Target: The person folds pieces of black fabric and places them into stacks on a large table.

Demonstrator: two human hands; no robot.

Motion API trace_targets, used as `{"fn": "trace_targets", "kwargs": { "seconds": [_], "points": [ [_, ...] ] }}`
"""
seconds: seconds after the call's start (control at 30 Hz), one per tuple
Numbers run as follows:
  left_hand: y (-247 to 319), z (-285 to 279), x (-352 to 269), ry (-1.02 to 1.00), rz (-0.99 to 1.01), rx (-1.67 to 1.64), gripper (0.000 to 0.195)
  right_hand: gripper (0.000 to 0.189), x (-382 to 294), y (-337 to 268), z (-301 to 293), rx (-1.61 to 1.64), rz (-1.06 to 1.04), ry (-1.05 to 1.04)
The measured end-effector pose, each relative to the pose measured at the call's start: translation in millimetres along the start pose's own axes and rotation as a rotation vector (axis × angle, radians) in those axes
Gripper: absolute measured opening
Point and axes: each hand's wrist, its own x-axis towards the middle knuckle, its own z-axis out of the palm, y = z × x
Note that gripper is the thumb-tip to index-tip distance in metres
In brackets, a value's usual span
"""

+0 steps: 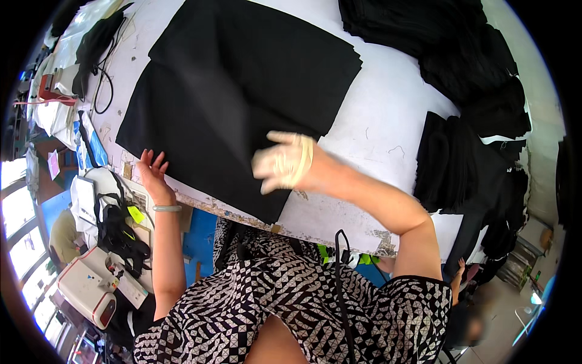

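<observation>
A large piece of black fabric (pixel 195 109) lies spread on the white tabletop (pixel 363 136), its stepped right edge suggesting more than one layer. One corner reaches the worn front edge of the table. My left hand (pixel 154 175) is at the fabric's lower left edge, fingers apart and holding nothing; whether it touches the cloth is unclear. Over the lower right part of the fabric is my right hand (pixel 286 164), blurred, with its fingers spread. Pale wrapping, like tape or bands, goes around that hand. Nothing shows in its grasp.
Stacks of black fabric (pixel 473 63) and a folded black pile (pixel 445 164) line the table's right side. To the left stands a white sewing machine (pixel 86 286) beside black straps (pixel 120 232). A dark cord (pixel 107 91) lies at the upper left. Another person's hand (pixel 460 266) shows at lower right.
</observation>
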Motion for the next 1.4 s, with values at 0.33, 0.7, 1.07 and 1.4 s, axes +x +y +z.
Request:
{"fn": "trace_targets", "kwargs": {
  "seconds": [0.33, 0.7, 1.07, 1.4],
  "points": [
    [3, 7, 18, 0.122, 0.008, -0.084, 0.071, 0.011, 2, 33, -20, -0.499, 0.035, 0.043],
    [-6, -1, 35, 0.347, 0.272, 0.482, 0.062, 0.014, -8, 63, -24, -0.529, 0.017, 0.18],
    [17, 21, 15, 0.189, 0.061, 0.041, 0.073, 0.008, -14, 105, -39, -0.744, -0.034, 0.21],
    [48, 56, -6, 0.214, 0.532, 0.525, 0.053, 0.014, -20, 167, -76, -0.908, 0.073, 0.295]
  ]
}}
